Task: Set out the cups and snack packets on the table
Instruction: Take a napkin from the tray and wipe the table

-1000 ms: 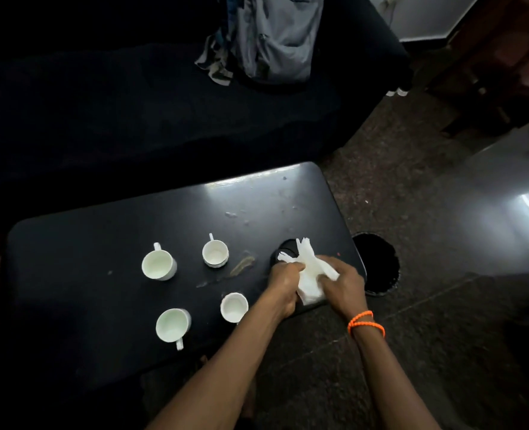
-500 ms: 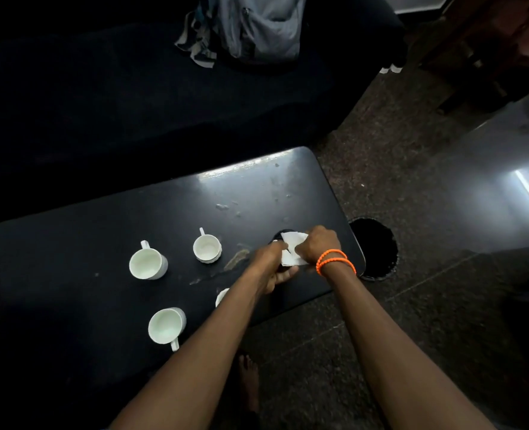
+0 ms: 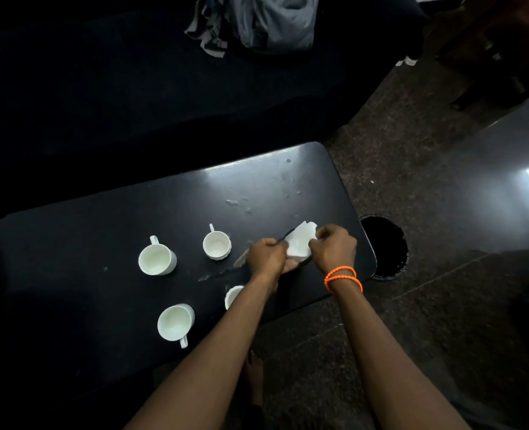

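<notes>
A white packet [image 3: 300,243] is pinched between the curled fingers of the left hand [image 3: 267,257] and right hand [image 3: 334,248], above the right part of the black table [image 3: 70,243]. Four white cups are set to the left; the nearest [image 3: 232,297] is half hidden by the left forearm. A dark sofa [image 3: 132,88] with a grey bag [image 3: 275,23] is seen beyond, and a black bin [image 3: 384,246] on the stone floor [image 3: 412,321].
</notes>
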Demonstrator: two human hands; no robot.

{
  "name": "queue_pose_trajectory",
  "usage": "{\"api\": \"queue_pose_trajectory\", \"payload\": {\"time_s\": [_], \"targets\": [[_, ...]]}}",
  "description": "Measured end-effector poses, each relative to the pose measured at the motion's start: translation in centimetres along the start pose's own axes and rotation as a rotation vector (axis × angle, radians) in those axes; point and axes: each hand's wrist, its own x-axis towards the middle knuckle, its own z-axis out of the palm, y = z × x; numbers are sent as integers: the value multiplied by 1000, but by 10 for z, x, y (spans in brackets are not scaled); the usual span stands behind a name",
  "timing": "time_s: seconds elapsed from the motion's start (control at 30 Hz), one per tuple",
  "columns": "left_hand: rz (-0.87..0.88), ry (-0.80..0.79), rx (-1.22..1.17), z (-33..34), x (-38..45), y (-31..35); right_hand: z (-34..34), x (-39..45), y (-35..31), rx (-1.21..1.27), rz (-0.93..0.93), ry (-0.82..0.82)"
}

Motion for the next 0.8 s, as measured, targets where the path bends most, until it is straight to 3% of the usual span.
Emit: {"api": "queue_pose_trajectory", "payload": {"time_s": [0.13,0.2,0.37,0.5,0.8], "targets": [[64,102,90,-16,12,-2,1,3,7,206,128,103],[100,62,144,-20,16,-2,5,3,15,271,193,40],[153,-141,329,-15,14,-3,19,-11,29,342,171,-123],[180,-123,436,-13,10,-9,24,-18,33,372,197,-95],[227,-82,418,-18,3,-21,29,-25,46,350,183,-106]]}}
